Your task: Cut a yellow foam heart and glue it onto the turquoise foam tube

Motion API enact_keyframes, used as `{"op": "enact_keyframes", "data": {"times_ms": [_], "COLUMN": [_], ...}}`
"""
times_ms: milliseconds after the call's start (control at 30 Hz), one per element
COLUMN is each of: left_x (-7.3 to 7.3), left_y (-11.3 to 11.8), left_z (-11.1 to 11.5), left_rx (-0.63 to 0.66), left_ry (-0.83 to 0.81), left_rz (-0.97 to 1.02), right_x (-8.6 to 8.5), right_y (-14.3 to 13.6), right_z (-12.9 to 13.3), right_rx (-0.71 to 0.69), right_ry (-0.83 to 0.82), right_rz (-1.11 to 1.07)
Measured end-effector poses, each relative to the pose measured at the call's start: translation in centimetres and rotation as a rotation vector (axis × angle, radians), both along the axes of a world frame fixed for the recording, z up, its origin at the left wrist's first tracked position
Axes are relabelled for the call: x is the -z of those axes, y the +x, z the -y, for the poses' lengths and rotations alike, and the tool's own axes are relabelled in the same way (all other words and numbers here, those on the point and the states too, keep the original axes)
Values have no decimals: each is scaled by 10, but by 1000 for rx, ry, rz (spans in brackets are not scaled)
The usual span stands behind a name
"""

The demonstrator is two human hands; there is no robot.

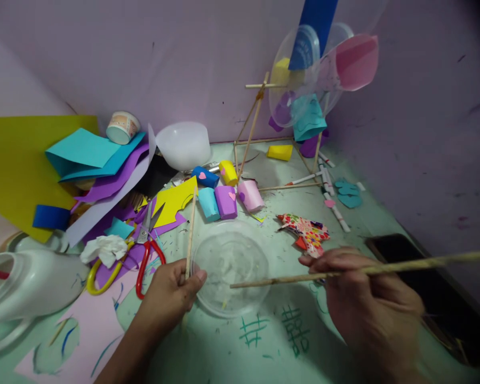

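Observation:
My left hand (pixel 174 290) is closed around a thin wooden stick (pixel 191 229) that stands nearly upright. A longer wooden stick (pixel 280 279) lies across the fingers of my right hand (pixel 368 309), its near tip pointing left over a clear plastic lid (pixel 232 250). The lid rests on the table between my hands, its left rim beside my left thumb. Behind it lie small paper cups: light blue (pixel 209 204), purple (pixel 226 202), pink (pixel 250 196), dark blue (pixel 205 177) and yellow (pixel 228 173), some with heart cutouts.
A stick frame (pixel 253 125) carrying clear discs (pixel 294 74) and coloured cups stands at the back right. Scissors (pixel 146 234), coloured paper (pixel 84 152) and a white jug (pixel 40 282) crowd the left. A phone (pixel 416 277), markers (pixel 328 184) and a floral cloth piece (pixel 306 233) lie right.

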State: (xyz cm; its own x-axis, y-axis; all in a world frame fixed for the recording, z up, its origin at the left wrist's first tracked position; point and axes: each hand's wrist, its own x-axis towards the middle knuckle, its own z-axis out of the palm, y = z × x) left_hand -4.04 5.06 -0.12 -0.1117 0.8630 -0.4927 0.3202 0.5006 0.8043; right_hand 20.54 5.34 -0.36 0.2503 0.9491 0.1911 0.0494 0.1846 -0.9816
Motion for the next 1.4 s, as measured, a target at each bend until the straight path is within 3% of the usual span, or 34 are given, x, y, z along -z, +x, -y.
{"op": "enact_keyframes", "data": {"times_ms": [133, 300, 433, 633, 833, 1033, 1233, 1400], "left_x": [-2, -1, -1, -4, -9, -13, -25, -22], "left_y": [-5, -6, -6, -4, -3, -4, 1, 4], "left_z": [2, 3, 2, 3, 4, 1, -1, 8], "left_rx": [-36, -74, -73, -46, -14, 120, 167, 142], "left_ry": [14, 9, 22, 26, 69, 196, 234, 309], "left_rz": [-2, 7, 7, 4, -26, -163, -236, -248], "right_x": [2, 3, 5, 5, 7, -1, -4, -6], "right_y": [-5, -6, -5, -6, 2, 6, 33, 36], "right_z": [6, 5, 5, 7, 10, 7, 9, 20], "right_rx": [120, 61, -39, -7, -115, -215, -496, -274], "right_ry": [307, 436, 449, 462, 466, 507, 604, 405], "right_rz": [109, 215, 241, 246, 350, 461, 796, 932]}}
